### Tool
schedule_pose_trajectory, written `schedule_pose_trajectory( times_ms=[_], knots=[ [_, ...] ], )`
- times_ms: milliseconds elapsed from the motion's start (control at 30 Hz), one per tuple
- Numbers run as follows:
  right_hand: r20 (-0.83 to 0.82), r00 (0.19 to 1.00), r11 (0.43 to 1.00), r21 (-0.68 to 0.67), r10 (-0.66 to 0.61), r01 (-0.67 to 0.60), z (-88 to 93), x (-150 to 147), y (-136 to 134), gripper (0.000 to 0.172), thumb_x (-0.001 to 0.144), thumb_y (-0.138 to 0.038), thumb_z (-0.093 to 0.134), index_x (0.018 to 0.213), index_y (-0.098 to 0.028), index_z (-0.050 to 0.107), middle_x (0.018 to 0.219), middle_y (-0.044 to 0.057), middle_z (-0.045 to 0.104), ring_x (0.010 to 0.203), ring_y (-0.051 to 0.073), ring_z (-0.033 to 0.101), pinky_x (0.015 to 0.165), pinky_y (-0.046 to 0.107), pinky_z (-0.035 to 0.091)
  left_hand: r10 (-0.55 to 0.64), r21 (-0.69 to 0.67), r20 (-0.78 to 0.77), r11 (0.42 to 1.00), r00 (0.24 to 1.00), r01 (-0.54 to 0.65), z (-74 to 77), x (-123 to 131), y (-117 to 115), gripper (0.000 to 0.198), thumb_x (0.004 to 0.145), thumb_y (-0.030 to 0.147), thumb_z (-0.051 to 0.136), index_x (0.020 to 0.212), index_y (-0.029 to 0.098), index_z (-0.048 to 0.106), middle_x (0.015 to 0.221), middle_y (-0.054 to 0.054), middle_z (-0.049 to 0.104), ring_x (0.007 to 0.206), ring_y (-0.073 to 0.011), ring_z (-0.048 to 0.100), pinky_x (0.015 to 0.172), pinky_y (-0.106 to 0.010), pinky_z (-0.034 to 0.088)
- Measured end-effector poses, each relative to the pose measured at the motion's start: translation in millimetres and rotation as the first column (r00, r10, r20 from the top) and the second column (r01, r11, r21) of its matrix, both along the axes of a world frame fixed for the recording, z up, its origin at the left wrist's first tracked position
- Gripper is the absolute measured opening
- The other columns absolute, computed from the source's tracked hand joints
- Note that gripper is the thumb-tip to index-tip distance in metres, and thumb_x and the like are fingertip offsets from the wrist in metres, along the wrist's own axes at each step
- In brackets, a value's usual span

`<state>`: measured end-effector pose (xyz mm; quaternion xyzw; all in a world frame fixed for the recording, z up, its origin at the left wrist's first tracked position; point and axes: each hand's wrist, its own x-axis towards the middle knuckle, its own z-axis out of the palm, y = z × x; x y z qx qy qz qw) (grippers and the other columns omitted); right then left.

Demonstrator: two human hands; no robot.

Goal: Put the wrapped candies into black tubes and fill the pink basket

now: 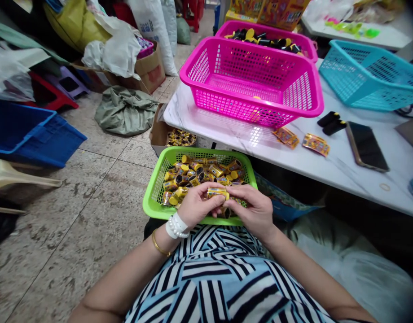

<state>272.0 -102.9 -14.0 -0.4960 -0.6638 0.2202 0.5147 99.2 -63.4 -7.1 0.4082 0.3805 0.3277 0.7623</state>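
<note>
Yellow tube (217, 193) is between the two hands, over the front half of the green basket (150, 204). The left hand (197, 204) pinches its body with thumb and fingers. The right hand (255, 208) has its thumb and fingertips gripping the right end.

Lots of wrapped tubes (216, 170) are in the green basket, and more look to be in the box (157, 137) by the table's left corner, so a good part looks done. Some is likely left: two black tubes (334, 126) with no bright picture lie near the flat wraps (316, 144) by the front edge of the table (294, 163). Behind the front pink basket (250, 101), the back pink basket (309, 51) holds many black and yellow pieces. I cannot tell if the held tube is finished.

The green basket's front rim is just under the hands. Its back rim is close to the table's front edge, so hands pushed far forward could bump there. There is more room on the left, over the floor (85, 202). The phone (367, 146) is well apart from both hands.
</note>
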Motion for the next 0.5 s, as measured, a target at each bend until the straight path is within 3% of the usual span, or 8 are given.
schedule_pose_trajectory(
  times_ms=[100,233,300,367,433,500],
  knots=[
    [0.0,1.0,0.999,0.038,0.023,-0.022,-1.9,2,0,0.031,0.078,-0.02,0.077,0.107,-0.03,0.073,0.097,0.005,0.076,0.091,0.022,0.072,0.085,0.041,0.059,-0.05,-0.047,-0.022,0.998,0.999,0.049,-0.5,-4,2,0.05,0.077,0.05,0.072,0.114,0.019,0.061,0.063,-0.001,0.064,0.046,-0.0127,0.058,0.042,-0.021,0.045],
    [-0.04,0.996,0.996,0.015,0.084,-0.083,-7.8,-3,2,0.026,0.075,-0.022,0.08,0.1,-0.029,0.076,0.099,0.005,0.077,0.092,0.024,0.072,0.089,0.044,0.058,-0.003,-0.005,-0.084,1.0,0.996,0.003,2.1,-11,1,0.039,0.079,0.05,0.071,0.099,0.017,0.065,0.051,0.005,0.053,0.037,-0.007,0.043,0.037,-0.017,0.032],
    [-0.145,0.989,0.996,-0.084,0.019,-0.031,-9.9,-9,4,0.022,0.074,-0.025,0.081,0.095,-0.028,0.077,0.092,0.005,0.077,0.086,0.023,0.072,0.082,0.041,0.06,0.055,0.125,-0.147,0.991,0.988,-0.037,4.8,-11,-2,0.03,0.079,0.04,0.073,0.097,0.017,0.07,0.059,0.002,0.059,0.041,-0.0064,0.043,0.041,-0.018,0.033],
    [-0.269,0.961,0.979,-0.204,-0.071,0.015,-9.9,-14,5,0.02,0.073,-0.027,0.081,0.094,-0.026,0.078,0.087,0.005,0.076,0.081,0.02,0.07,0.076,0.037,0.06,0.127,0.228,-0.177,0.97,0.976,-0.085,6.9,-10,-3,0.025,0.078,0.032,0.074,0.099,0.018,0.074,0.08,-0.004,0.069,0.049,-0.0073,0.048,0.047,-0.019,0.037],
    [-0.351,0.929,0.961,-0.277,-0.113,0.012,-8.0,-15,5,0.02,0.074,-0.027,0.08,0.094,-0.026,0.078,0.088,0.004,0.075,0.08,0.019,0.07,0.074,0.034,0.059,0.134,0.222,-0.147,0.97,0.98,-0.1,7.3,-9,-3,0.028,0.076,0.029,0.076,0.102,0.02,0.075,0.093,-0.007,0.07,0.054,-0.009,0.052,0.051,-0.021,0.041],
    [-0.364,0.924,0.961,-0.275,-0.115,0.012,-5.6,-14,5,0.021,0.074,-0.026,0.08,0.094,-0.026,0.078,0.091,0.004,0.074,0.084,0.019,0.069,0.076,0.033,0.059,0.071,0.139,-0.09,0.989,0.993,-0.058,5.3,-8,-1,0.039,0.076,0.033,0.076,0.112,0.02,0.072,0.086,-0.007,0.07,0.053,-0.0113,0.055,0.051,-0.022,0.043]
  ],
)
